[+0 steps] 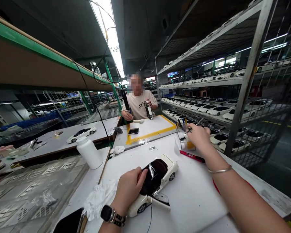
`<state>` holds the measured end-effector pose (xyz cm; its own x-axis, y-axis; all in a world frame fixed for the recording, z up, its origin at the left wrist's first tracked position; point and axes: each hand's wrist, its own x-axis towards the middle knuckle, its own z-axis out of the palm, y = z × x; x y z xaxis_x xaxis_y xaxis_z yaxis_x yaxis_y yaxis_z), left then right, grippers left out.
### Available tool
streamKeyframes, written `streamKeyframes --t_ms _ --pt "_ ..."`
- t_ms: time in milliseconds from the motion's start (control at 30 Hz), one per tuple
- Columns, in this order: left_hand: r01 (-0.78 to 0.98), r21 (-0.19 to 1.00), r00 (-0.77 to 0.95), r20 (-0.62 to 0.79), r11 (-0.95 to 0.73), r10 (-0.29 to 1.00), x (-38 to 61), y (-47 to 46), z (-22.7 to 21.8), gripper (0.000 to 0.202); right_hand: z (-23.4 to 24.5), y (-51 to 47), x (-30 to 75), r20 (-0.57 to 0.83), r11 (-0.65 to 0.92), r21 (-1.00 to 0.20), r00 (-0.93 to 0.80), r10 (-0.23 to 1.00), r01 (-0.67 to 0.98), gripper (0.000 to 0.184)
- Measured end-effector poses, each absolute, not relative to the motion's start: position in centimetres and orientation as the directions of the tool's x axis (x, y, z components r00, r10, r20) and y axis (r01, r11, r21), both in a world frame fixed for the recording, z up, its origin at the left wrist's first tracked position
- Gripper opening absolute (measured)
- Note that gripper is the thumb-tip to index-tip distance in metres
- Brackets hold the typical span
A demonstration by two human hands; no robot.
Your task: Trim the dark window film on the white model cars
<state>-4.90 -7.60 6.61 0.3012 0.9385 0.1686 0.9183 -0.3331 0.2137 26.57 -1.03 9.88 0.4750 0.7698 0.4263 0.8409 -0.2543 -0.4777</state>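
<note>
Steadying a white model sports car (166,168) on the white bench top (199,200) with your left hand (132,189), you had its cockpit under a sheet of glossy dark film (153,177); that hand's fingers were pressed together and curled over the film, clasping rather than pinching, and the car sat just in front of your wrist, its open door (160,201) jutting toward you. Your right hand (198,136) was well apart from it, thumb and fingers pinched on a thin metal tool (188,130) — perhaps tweezers, though the tip was too small to tell — beside a clear cup of brushes (181,136). The step in hand seemed to be fine work around the film; the next move, as things lay, called for carrying that tip across to the car. A crumpled white cloth (99,199) lay by your left wrist, a red-handled tool (192,156) below your right hand; a white plastic bottle (88,152) stood further left. Across the bench, a co-worker (137,103) held another model car (148,110) upright; shelves of white model cars (208,110) ran alongside.
</note>
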Motion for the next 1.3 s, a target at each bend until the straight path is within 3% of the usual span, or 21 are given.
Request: streamKeyframes --t_ms 167,367,533,667,733,800,867,933,1000,1067,1133,1233,1300 --pt "0.92 0.202 0.305 0.165 -0.335 0.938 -4.9 -7.5 6.3 0.042 7.2 -0.9 27.4 0.55 -0.19 -0.478 0.461 0.697 0.858 0.032" --pt "0.924 0.201 0.296 0.154 -0.324 0.943 -4.7 -7.5 6.4 0.043 5.7 -0.3 28.5 0.761 -0.11 -0.466 0.461 0.456 0.878 0.026" --pt "0.922 0.201 0.299 0.177 -0.332 0.938 -4.7 -7.7 6.5 0.043 5.4 -0.3 28.7 0.8 -0.065 -0.473 0.459 0.388 0.879 0.024" --pt "0.922 0.198 0.298 0.186 -0.333 0.936 -4.6 -7.7 6.4 0.044 7.2 -2.5 28.4 0.848 -0.004 -0.515 0.51 0.142 0.857 0.024" --pt "0.921 0.195 0.301 0.195 -0.338 0.934 -4.6 -7.8 6.4 0.044 8.4 -3.7 27.8 0.811 0.131 -0.585 0.576 0.101 0.801 0.022" --pt "0.92 0.192 0.302 0.202 -0.34 0.932 -4.5 -7.8 6.5 0.045 9.4 -4.6 27.0 0.723 0.353 -0.682 0.662 0.195 0.641 0.021" --pt "0.921 0.19 0.301 0.204 -0.34 0.931 -4.4 -7.8 6.5 0.044 10.0 -5.1 25.9 0.626 0.534 -0.752 0.671 0.396 0.387 0.023" --pt "0.923 0.19 0.298 0.202 -0.336 0.933 -4.4 -7.8 6.5 0.044 10.3 -5.6 24.4 0.565 0.591 -0.789 0.578 0.589 0.169 0.026" --pt "0.924 0.192 0.293 0.198 -0.33 0.935 -4.4 -7.7 6.4 0.044 10.2 -6.2 22.6 0.537 0.566 -0.822 0.425 0.729 0.067 0.028" --pt "0.924 0.196 0.29 0.196 -0.327 0.937 -4.5 -7.7 6.4 0.044 9.8 -7.1 20.7 0.53 0.534 -0.843 0.273 0.803 0.064 0.026" --pt "0.924 0.203 0.288 0.194 -0.325 0.938 -4.5 -7.8 6.4 0.044 9.2 -7.9 18.8 0.577 0.557 -0.816 0.154 0.802 0.154 0.017" --pt "0.923 0.204 0.288 0.195 -0.326 0.938 -4.5 -7.8 6.4 0.044 8.1 -8.8 16.7 0.726 0.662 -0.641 0.029 0.687 0.388 0.003" --pt "0.922 0.2 0.293 0.197 -0.331 0.936 -4.5 -7.8 6.4 0.044 7.5 -9.1 15.9 0.808 0.726 -0.504 -0.042 0.588 0.469 0.008"
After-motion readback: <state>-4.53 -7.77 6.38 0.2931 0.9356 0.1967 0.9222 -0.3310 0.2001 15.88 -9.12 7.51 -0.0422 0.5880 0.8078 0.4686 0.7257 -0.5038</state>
